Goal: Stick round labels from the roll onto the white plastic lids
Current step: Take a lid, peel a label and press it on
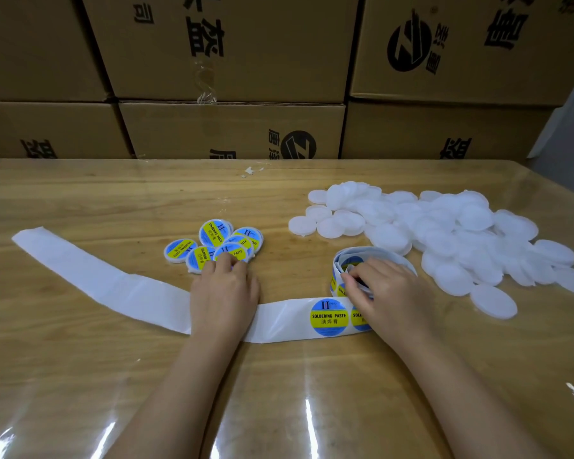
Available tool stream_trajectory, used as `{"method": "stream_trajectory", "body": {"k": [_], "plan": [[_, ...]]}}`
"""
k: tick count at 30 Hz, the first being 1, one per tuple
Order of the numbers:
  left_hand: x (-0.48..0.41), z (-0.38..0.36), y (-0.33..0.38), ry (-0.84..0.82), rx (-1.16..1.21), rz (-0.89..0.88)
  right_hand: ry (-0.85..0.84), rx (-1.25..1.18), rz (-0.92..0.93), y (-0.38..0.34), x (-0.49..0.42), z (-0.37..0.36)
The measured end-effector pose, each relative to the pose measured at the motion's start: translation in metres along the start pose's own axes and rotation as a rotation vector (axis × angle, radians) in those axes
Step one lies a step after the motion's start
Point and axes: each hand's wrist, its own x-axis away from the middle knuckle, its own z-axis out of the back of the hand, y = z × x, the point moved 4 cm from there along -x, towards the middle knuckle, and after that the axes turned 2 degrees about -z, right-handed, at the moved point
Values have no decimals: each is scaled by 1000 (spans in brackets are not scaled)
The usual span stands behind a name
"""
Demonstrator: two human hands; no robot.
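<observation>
**Q:** What lies toward the left edge of the tabletop [80, 376]?

**Me:** A long backing strip [90, 279], plain white and slightly glossy. It lies flat on the wood grain under a shiny clear film and bends toward the middle.

**Q:** And your left hand [224, 293]?

**Me:** My palm rests across that strip. My fingers are stretched forward, nearly straight, with the tips pressing on the nearest of the labelled lids [212, 243]. These are small round discs with white rims and blue-and-yellow faces, overlapping in a cluster mid-table.

**Q:** What's between your hands?

**Me:** The strip runs on there and carries a round label [329, 318] reading SOLDERING PASTE. A second one beside it is half under my wrist.

**Q:** The right hand [388, 293]?

**Me:** Its fingers are curled into the roll [352, 263], a loose coil standing on edge, and they pinch its inner layers. I cannot tell whether a single label is caught.

**Q:** Further right?

**Me:** A heap of white lids [444, 233], matte, translucent and round, spreads toward the right edge. Printed cardboard boxes [232, 44] are stacked behind the far edge
</observation>
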Motion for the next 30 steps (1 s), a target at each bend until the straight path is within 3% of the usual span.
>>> {"method": "stream_trajectory", "body": {"k": [4, 11, 13, 15, 18, 22, 30], "plan": [[0, -9, -7, -81, -16, 62, -29, 35, -2, 0, 0, -1], [-1, -6, -5, -82, 2, 76, -86, 136, -30, -3, -1, -1], [-2, 1, 3, -11, 148, 18, -110, 142, -28, -3, -2, -2], [0, 5, 15, 0, 452, -76, -140, 151, -28, -2, -2, -4], [10, 2, 34, -246, 755, -152, -176, 159, -43, -2, -2, -6], [16, -2, 39, -282, 632, -305, -175, 181, -105, -1, -3, -5], [15, 2, 38, -312, 614, -305, -229, 223, -213, 6, 1, -7]]}}
